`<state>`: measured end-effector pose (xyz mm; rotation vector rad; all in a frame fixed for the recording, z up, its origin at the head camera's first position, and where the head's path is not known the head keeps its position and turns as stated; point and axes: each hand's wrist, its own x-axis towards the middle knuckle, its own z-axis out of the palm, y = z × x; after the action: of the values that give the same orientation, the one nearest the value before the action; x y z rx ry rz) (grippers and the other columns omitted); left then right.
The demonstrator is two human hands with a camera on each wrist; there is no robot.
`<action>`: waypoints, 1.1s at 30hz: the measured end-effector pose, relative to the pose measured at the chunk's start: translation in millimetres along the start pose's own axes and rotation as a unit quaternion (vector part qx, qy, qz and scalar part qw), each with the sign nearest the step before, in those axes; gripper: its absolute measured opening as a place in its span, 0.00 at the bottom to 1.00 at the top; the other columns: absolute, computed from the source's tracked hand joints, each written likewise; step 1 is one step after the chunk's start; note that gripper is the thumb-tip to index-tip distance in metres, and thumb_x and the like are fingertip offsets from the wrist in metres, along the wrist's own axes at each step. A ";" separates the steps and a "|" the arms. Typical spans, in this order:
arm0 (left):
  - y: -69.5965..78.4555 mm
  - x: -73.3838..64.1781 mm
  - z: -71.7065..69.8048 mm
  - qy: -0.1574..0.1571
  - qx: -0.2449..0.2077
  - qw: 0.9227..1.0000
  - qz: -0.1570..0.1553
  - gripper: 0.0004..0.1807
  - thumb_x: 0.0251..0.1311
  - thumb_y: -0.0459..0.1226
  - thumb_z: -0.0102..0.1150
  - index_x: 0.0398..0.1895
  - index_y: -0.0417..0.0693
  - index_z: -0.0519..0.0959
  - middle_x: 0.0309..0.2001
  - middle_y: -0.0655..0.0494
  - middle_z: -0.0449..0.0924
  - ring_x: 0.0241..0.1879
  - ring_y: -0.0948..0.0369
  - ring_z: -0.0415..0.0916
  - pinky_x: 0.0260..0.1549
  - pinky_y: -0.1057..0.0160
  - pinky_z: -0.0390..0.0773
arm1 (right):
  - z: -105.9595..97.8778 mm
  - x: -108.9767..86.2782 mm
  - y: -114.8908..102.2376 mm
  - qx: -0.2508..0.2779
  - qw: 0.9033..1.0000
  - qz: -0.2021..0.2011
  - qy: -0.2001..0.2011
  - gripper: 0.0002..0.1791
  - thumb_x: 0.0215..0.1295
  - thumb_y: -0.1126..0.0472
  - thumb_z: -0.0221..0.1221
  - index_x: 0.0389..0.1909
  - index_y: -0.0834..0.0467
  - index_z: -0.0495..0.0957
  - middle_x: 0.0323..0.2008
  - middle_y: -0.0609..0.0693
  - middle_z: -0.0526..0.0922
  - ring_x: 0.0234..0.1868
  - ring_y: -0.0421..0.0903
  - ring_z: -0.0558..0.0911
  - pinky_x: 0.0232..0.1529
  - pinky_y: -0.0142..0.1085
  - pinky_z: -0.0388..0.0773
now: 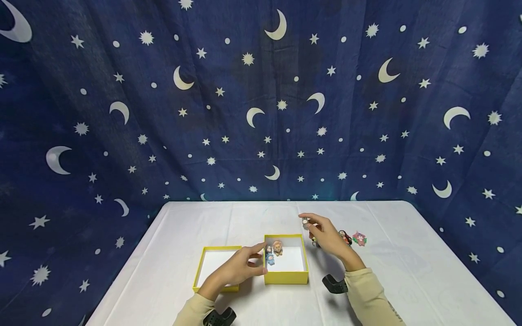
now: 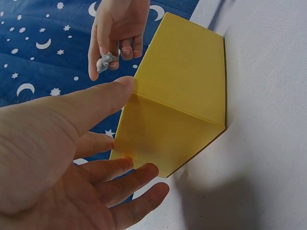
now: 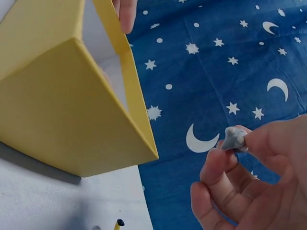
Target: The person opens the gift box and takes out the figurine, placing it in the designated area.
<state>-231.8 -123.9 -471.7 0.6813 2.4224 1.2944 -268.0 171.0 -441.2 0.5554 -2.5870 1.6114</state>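
Observation:
My right hand pinches a small grey figurine between thumb and fingers, raised just beyond the box's right back corner. In the right wrist view the grey figurine shows pointed ear-like tips. An open yellow box with a white inside stands on the table. Along its left side lie a brown-maned figurine, a blue figurine and a dark-and-white one. My left hand touches the box's left wall with extended fingers and thumb, gripping nothing.
A shallow yellow-edged tray or lid with a white inside lies left of the box, partly behind my left forearm. Right of the box are a dark-haired red figurine, a pink figurine and a partly hidden yellow-and-black one.

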 end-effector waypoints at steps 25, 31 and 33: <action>2.9 -0.5 -0.4 -0.003 -0.007 1.000 0.004 0.40 0.65 0.35 0.66 0.77 0.38 0.60 0.77 0.42 0.62 0.69 0.44 0.71 0.62 0.51 0.81 | -24.4 -3.8 14.3 -0.014 1.000 -0.009 0.001 0.24 0.70 0.65 0.60 0.65 0.66 0.73 0.47 0.65 0.83 0.33 0.48 0.84 0.33 0.29 0.80; 4.2 -0.1 -0.6 -0.001 -0.006 1.000 0.001 0.39 0.65 0.35 0.66 0.77 0.39 0.61 0.76 0.42 0.63 0.69 0.44 0.71 0.62 0.50 0.81 | -29.1 -9.5 19.3 -0.031 0.999 -0.014 0.007 0.24 0.68 0.64 0.63 0.64 0.67 0.75 0.44 0.63 0.86 0.30 0.43 0.82 0.28 0.28 0.77; 3.5 0.4 -0.4 0.001 -0.006 1.000 0.001 0.39 0.65 0.35 0.66 0.77 0.39 0.61 0.76 0.42 0.63 0.69 0.44 0.71 0.62 0.51 0.81 | -31.1 -11.6 21.8 -0.040 0.999 -0.024 0.007 0.24 0.68 0.64 0.63 0.63 0.67 0.75 0.43 0.63 0.86 0.30 0.44 0.82 0.28 0.28 0.77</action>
<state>-231.3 -122.2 -468.6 0.6806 2.4137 1.3095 -268.8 210.0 -448.3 0.5929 -2.5935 1.4859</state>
